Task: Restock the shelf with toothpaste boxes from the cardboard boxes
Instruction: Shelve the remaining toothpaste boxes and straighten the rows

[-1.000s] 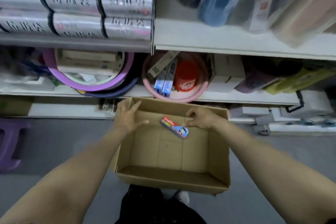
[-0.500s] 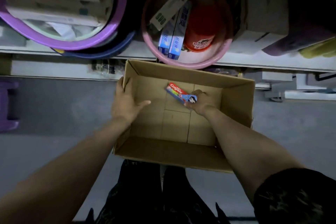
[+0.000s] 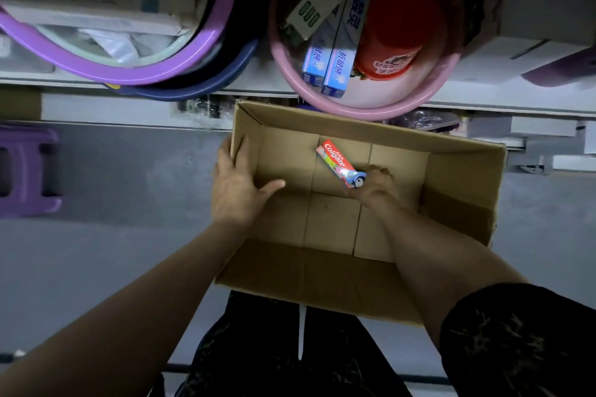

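An open cardboard box (image 3: pixel 461 190) stands on the floor below the shelf. Inside it lies one small red Colgate toothpaste box (image 3: pixel 337 162), slanted. My right hand (image 3: pixel 374 185) is down in the cardboard box and its curled fingers grip the near end of the toothpaste box. My left hand (image 3: pixel 237 185) grips the left wall of the cardboard box, fingers outside and thumb inside. On the shelf (image 3: pixel 264 87) above, a pink basin (image 3: pixel 429 90) holds two blue toothpaste boxes (image 3: pixel 325 69), a green-and-white box and a red cup.
Purple and blue basins (image 3: pixel 129 74) with flat boxes sit on the shelf to the left. White cartons (image 3: pixel 529 39) stand at the right. A purple stool (image 3: pixel 29 171) is on the grey floor at far left. My dark trousers are below the box.
The view has tilted down and closer to the box. My right hand went from the far rim down into the box and took hold of the Colgate box. My left hand stayed on the left wall.
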`<move>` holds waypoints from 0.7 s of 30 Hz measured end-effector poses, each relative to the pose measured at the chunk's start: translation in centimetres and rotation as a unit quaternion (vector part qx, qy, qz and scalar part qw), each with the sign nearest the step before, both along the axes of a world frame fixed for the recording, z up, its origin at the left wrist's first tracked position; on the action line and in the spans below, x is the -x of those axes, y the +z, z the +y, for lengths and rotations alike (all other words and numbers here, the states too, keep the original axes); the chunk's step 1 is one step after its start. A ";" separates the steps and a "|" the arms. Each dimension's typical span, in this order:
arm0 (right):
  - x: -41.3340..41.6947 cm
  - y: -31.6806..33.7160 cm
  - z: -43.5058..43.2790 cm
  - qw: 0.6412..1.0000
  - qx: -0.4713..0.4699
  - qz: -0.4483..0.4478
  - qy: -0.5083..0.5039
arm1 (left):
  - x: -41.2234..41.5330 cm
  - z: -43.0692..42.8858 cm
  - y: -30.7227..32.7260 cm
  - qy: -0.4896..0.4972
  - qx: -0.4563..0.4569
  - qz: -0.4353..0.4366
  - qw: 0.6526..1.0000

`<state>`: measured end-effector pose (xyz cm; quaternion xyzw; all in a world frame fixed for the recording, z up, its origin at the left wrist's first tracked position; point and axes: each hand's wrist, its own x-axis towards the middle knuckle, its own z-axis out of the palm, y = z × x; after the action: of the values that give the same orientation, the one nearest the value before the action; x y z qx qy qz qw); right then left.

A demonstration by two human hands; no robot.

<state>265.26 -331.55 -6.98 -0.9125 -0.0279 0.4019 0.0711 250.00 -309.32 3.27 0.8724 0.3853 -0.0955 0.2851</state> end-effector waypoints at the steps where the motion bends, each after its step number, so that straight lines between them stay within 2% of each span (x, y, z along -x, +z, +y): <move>1: 0.2 0.2 0.1 1.000 0.001 0.007 0.001 | 0.0 0.0 0.0 0.000 -0.001 0.003 1.000; 4: 0.6 0.9 0.0 1.000 -0.015 0.021 -0.004 | 0.0 -0.1 0.2 -0.001 -0.001 0.008 1.000; 11: 1.1 5.1 -1.3 0.984 -0.119 0.103 -0.080 | -0.1 -0.1 1.1 -0.006 0.008 0.033 0.999; 17: 1.4 12.5 -4.1 0.957 -0.229 0.121 -0.131 | -0.3 -1.2 3.3 -0.004 0.036 0.059 0.998; 19: 1.3 15.4 -4.9 0.947 -0.272 0.116 -0.128 | -0.6 -2.7 5.2 -0.016 0.009 0.026 1.000; 21: 1.1 18.8 -5.5 0.939 -0.310 0.098 -0.108 | -1.3 -4.6 7.9 -0.023 0.025 -0.048 0.998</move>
<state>264.14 -337.06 11.85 -0.7986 -0.0454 0.4510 0.3959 251.32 -313.96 11.14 0.8771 0.3487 -0.0697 0.3229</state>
